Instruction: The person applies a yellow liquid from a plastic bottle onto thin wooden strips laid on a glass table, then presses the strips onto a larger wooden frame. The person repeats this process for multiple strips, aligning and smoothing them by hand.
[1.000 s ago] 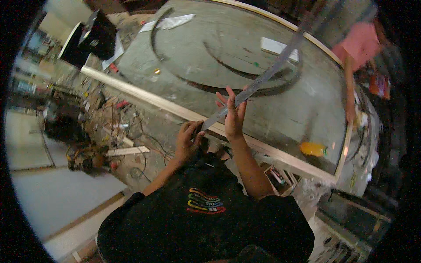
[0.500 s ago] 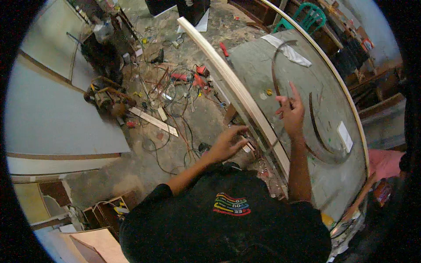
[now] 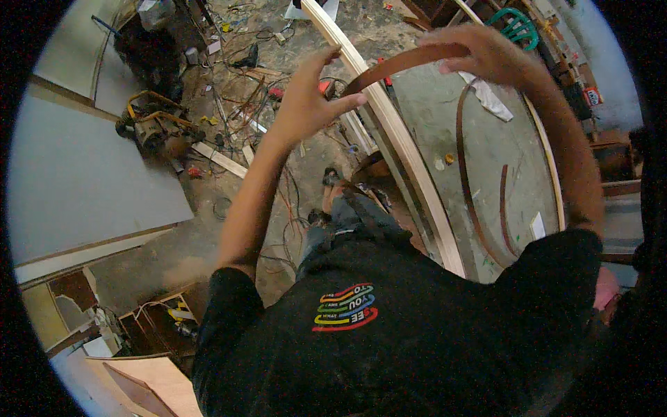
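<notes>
Head view from above: the wearer has both arms raised, and a curved brown strip (image 3: 411, 59) hangs in the air between them, bowed over the near pale wooden rail (image 3: 401, 135) of the bench (image 3: 427, 115). The right hand (image 3: 490, 55) has its grip closed on one end, though blur hides how the fingers lie. The left hand (image 3: 306, 111) has its grip open, thumb and fingers well apart, with the strip's other end just beside the thumb; whether they touch I cannot tell. I'd judge the right hand bears the strip, the left placed to steady or guide the far end, and the arch to be the strip's own bend. Two more curved strips (image 3: 462, 160) lie on the grey top near a white cloth (image 3: 490, 97), perhaps left there to be within reach. Half a second ago both hands were lower, the right above the bench with fingers spread, the left by the near rail; now they are up and forward, and the brown strip shows plainly between them. The neighbour's pink clothing (image 3: 606, 287) has slipped lower at the right edge as the view shifted.
</notes>
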Available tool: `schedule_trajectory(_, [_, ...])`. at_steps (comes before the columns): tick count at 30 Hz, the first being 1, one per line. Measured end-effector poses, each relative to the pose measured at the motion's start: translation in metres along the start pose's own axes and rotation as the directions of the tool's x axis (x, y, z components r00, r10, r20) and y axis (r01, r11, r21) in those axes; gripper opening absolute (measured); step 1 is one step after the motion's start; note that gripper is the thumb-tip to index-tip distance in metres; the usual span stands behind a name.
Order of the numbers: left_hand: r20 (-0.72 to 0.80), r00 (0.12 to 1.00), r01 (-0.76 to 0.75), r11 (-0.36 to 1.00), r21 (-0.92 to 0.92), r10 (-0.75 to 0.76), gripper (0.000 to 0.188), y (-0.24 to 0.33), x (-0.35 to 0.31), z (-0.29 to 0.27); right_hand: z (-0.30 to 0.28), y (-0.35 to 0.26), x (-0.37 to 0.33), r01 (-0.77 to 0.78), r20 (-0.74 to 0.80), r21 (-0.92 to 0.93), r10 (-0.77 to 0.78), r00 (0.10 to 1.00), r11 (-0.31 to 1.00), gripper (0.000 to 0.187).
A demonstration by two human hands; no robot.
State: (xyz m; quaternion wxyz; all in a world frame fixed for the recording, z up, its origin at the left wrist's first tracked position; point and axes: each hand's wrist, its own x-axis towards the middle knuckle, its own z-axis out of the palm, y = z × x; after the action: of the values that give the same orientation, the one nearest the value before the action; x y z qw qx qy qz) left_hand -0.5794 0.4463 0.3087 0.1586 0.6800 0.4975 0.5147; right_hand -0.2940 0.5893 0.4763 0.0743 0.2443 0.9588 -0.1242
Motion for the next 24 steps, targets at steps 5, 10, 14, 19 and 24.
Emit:
schedule_trajectory(5, [0.408,0.877,0.395,0.864,-0.314,-0.253,0.057,-0.055,0.07,0.025,-0.058,0.01,0.136,0.188,0.395,-0.021,-0.165,0.904,0.982,0.052])
schedule_trajectory(10, [0.348,0.801,0.593,0.723,-0.353,-0.487,0.039,-0.111,0.13,0.031,-0.056,0.072,0.217,0.297,-0.068,-0.398,-0.351,0.934,0.868,0.049])
schedule_trajectory(14, [0.27,0.775,0.599,0.526,-0.604,-0.572,0.05,-0.154,0.187,0.036,-0.014,0.14,0.225,0.114,-0.703,-0.273,-0.279,0.654,0.955,0.041])
schedule_trajectory(19, [0.17,0.702,0.56,0.388,-0.732,-0.691,0.057,-0.194,0.226,0.064,0.096,0.103,0.195,-0.044,-0.763,0.463,0.423,0.489,0.885,0.081])
schedule_trajectory(24, [0.207,0.579,0.615,0.255,-0.746,-0.789,0.053,-0.23,0.255,0.096,0.189,0.038,0.229,-0.423,-0.524,0.532,0.677,0.516,0.734,0.099])
